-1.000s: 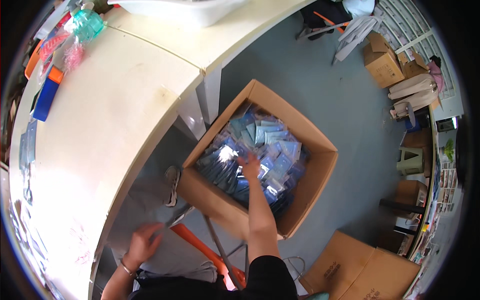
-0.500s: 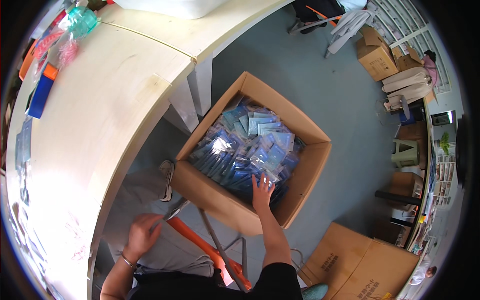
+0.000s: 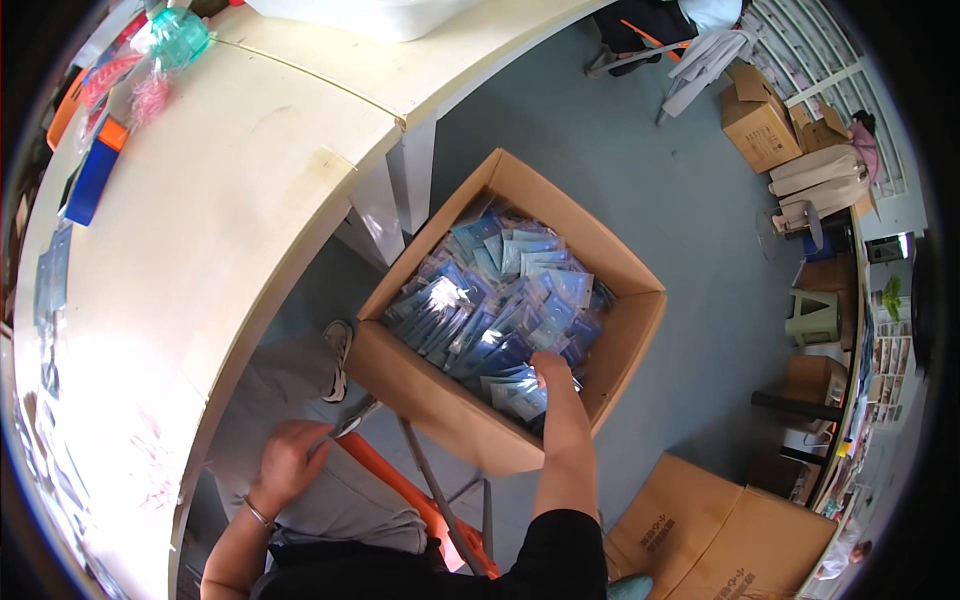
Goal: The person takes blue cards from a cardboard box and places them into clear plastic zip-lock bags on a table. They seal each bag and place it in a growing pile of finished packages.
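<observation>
A large open cardboard box [image 3: 625, 335] stands on the floor before me, heaped with flat clear plastic packets [image 3: 545, 300] that have blue and pale teal contents. Inside its near right part is my right hand [image 3: 552, 370], fingers curled down against several packets; the fingertips are partly hidden. A loose fan of packets [image 3: 518, 392] lies tilted right beside that hand. My left hand [image 3: 290, 457] is over my leg with its fingers closed around a slim grey, metal-looking piece [image 3: 352, 420]. How far that piece runs inside the fist is hidden.
A pale table [image 3: 240, 150] curves along the left, with a blue and orange box [image 3: 95, 180] on it. Orange and metal chair parts [image 3: 400, 490] are by my legs. A flat brown carton [image 3: 690, 530] lies at lower right. Another person sits on a chair [image 3: 690, 75] far off.
My right hand has gone from spread fingers over the packets to curled fingers, slightly right and lower. Packets beside it have shifted and fanned out. The left hand has barely moved.
</observation>
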Motion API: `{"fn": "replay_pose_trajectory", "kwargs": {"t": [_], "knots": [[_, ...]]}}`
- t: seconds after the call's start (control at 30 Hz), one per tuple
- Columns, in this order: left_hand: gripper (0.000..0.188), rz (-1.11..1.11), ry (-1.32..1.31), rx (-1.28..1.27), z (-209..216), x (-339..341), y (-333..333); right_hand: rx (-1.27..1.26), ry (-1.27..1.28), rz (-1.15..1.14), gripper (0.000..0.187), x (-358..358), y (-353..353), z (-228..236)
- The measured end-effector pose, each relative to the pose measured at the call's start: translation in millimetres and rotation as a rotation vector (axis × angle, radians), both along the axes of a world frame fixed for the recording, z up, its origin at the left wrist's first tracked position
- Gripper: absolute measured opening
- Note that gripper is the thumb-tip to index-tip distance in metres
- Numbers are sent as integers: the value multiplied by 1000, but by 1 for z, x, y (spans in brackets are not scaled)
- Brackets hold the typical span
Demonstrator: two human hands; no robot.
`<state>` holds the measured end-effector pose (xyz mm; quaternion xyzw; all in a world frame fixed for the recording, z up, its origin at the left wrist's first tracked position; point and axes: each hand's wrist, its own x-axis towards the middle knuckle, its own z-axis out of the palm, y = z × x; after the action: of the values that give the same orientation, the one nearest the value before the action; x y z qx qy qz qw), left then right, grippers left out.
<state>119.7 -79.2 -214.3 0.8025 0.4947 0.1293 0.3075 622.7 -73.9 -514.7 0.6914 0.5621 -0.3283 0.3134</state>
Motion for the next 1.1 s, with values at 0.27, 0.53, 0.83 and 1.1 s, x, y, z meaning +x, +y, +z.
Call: {"fn": "replay_pose_trajectory", "kwargs": {"t": [0.27, 0.53, 0.83, 1.1], "knots": [[24, -22, 13, 8, -2, 6, 4, 469, -144, -518, 82, -40, 53, -19], [23, -46, 30, 32, -1, 2, 6, 263, 129, -721, 92, -58, 77, -23], [22, -52, 25, 7, 0, 11, 7, 995, -284, -634, 70, -114, 27, -18], [22, -61, -20, 40, -3, 14, 6, 940, 238, -1088, 82, -80, -70, -61]]}}
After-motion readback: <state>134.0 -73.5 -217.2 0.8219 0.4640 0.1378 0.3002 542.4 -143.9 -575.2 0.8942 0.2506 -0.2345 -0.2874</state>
